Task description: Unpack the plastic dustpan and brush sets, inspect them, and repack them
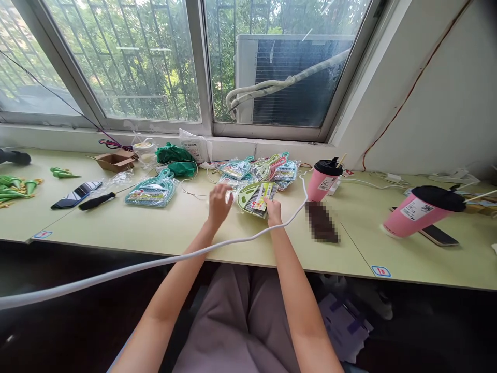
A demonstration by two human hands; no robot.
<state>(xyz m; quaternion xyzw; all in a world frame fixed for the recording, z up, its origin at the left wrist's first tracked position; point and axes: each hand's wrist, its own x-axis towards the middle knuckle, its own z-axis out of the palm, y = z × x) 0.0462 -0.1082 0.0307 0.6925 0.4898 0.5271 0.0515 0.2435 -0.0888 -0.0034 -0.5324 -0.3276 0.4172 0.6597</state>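
Observation:
My right hand (274, 211) grips the right edge of a green mini dustpan-and-brush set (248, 198), thumb on its printed card. Dark bristles show beside the card, and the set tilts above the table. My left hand (220, 204) is raised just left of it, apart from it, with fingers bent and somewhat spread; I see nothing held there. Behind both hands lies a pile of similar bagged sets (236, 168) in blue, pink and green. To the left, a stack of blue bagged sets (151, 191) rests on the table.
A white cable (233, 241) crosses before my forearms. Pink cups (319, 186) with black lids stand on the right, one near a phone (438, 234). Leftward are a black-handled screwdriver (97, 201), a phone (76, 195), a cardboard box (115, 160) and green pieces (17, 186).

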